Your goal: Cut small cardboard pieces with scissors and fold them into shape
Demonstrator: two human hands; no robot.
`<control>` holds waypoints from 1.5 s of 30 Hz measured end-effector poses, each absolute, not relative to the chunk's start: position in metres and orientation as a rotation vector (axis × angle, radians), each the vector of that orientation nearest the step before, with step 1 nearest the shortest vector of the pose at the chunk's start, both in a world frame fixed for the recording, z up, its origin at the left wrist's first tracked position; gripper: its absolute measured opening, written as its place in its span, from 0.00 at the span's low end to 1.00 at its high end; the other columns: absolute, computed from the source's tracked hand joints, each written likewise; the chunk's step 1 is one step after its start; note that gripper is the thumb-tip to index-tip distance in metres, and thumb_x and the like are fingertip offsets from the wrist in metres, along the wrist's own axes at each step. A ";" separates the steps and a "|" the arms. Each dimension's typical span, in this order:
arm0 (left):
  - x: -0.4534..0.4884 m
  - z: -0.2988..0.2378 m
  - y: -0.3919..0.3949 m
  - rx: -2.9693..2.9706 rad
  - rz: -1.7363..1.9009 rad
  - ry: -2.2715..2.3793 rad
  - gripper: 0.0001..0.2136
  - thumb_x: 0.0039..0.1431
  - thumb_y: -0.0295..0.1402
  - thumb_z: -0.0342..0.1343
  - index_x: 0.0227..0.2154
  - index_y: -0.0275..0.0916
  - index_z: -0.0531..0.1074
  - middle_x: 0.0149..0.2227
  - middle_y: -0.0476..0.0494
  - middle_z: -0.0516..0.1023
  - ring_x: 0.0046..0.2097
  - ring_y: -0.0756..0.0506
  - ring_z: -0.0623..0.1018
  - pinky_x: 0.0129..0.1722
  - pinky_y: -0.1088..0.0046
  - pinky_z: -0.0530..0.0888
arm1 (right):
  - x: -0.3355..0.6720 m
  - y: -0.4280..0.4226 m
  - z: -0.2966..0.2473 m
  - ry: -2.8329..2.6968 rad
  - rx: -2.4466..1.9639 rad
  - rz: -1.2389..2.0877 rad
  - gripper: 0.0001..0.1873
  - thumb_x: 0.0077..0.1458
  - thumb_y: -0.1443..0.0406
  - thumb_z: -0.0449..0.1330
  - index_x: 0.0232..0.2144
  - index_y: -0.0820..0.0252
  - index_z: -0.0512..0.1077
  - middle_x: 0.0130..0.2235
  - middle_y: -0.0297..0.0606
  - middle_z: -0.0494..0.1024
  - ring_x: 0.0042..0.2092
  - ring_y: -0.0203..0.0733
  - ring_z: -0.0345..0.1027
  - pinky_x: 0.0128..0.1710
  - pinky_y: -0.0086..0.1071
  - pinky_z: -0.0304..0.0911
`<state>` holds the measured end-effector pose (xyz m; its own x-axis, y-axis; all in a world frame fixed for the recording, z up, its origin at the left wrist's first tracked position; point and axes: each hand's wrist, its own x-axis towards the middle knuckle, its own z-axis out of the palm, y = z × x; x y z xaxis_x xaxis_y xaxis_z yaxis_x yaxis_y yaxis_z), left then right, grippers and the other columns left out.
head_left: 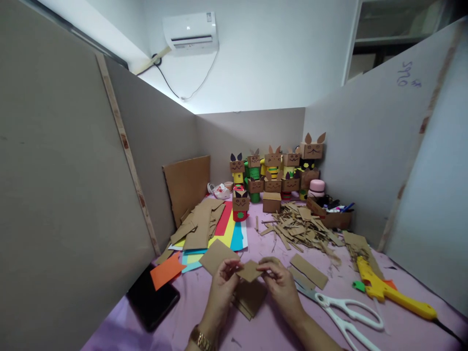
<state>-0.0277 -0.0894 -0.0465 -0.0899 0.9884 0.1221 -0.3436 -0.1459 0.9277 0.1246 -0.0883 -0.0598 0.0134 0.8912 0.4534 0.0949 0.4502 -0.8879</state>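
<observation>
Both hands hold one small square of brown cardboard (pixel 249 270) just above the pink table (pixel 204 312). My left hand (pixel 223 287) pinches its left edge, and a gold watch sits on that wrist. My right hand (pixel 280 285) pinches its right edge. Directly under the hands lies a short stack of similar cardboard pieces (pixel 250 298). Another flat cardboard square (pixel 216 255) lies just beyond my left hand.
White-handled scissors (pixel 340 312) and a yellow glue gun (pixel 391 292) lie to the right. A heap of cardboard scraps (pixel 303 229) sits mid-table, coloured paper sheets (pixel 230 229) to the left, a black phone (pixel 151 302) near the left wall, and cardboard box figures (pixel 278 173) at the back.
</observation>
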 end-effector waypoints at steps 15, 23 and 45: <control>-0.028 -0.052 -0.089 1.244 1.476 1.093 0.09 0.43 0.31 0.58 0.30 0.37 0.75 0.35 0.41 0.78 0.37 0.43 0.76 0.36 0.71 0.72 | 0.127 -0.091 -0.056 -1.260 -0.857 0.853 0.07 0.44 0.70 0.57 0.25 0.58 0.76 0.39 0.41 0.73 0.43 0.46 0.67 0.39 0.33 0.62; -0.043 -0.051 -0.088 1.416 1.600 1.577 0.16 0.56 0.39 0.45 0.44 0.38 0.68 0.50 0.38 0.70 0.53 0.42 0.67 0.52 0.67 0.63 | 0.124 -0.083 -0.063 -1.079 -0.931 1.024 0.13 0.49 0.56 0.59 0.32 0.60 0.68 0.20 0.29 0.70 0.20 0.34 0.61 0.19 0.25 0.56; -0.049 -0.059 -0.078 1.523 1.454 1.978 0.30 0.45 0.27 0.53 0.54 0.35 0.56 0.52 0.30 0.61 0.55 0.33 0.60 0.52 0.53 0.59 | 0.127 -0.079 -0.062 -0.950 -0.838 1.233 0.16 0.39 0.55 0.66 0.23 0.62 0.70 0.19 0.28 0.72 0.21 0.32 0.62 0.20 0.23 0.55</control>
<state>-0.0494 -0.0781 -0.0594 -0.4213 0.8361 0.3513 0.5849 -0.0456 0.8098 0.1265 -0.0787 -0.0617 0.0732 0.9886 0.1314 -0.3794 0.1495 -0.9131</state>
